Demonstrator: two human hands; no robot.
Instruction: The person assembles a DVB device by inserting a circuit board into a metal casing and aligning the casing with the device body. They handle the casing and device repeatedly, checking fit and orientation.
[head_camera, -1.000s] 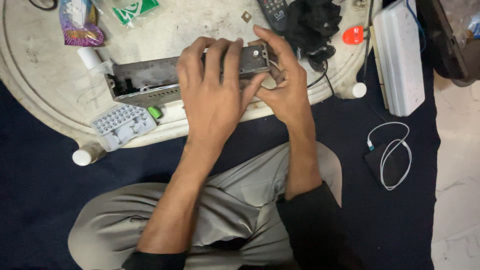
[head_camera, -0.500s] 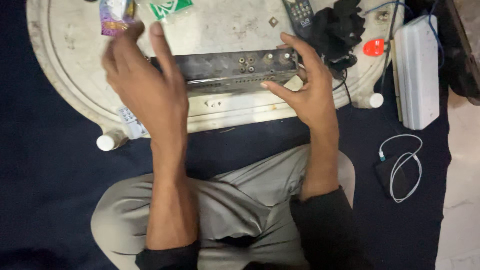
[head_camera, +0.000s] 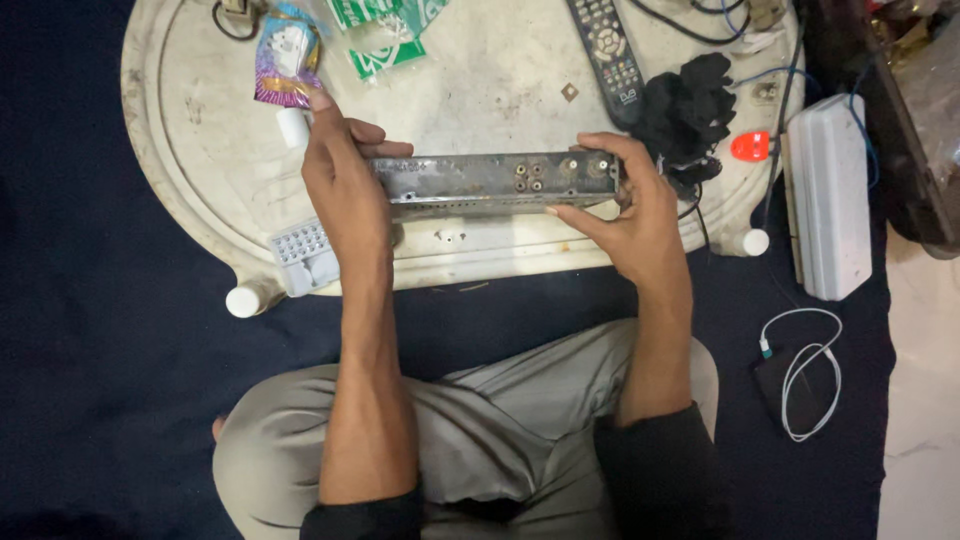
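Both hands grip metal box over worktop's near edge.
Left hand (head_camera: 345, 190) clasps box (head_camera: 490, 182) left end, right hand (head_camera: 630, 205) right end; long axis left-right, jack panel faces up.

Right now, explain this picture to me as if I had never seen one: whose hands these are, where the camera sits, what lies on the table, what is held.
The camera sits on a person's head and looks down at their own arms and crossed legs. The left hand and right hand grip the two ends of a long metal box with round sockets along its side, holding it over a worn white table. On the table lie a remote control, a black cloth, a purple packet and a small grey keypad. A coiled white cable lies on the dark floor.
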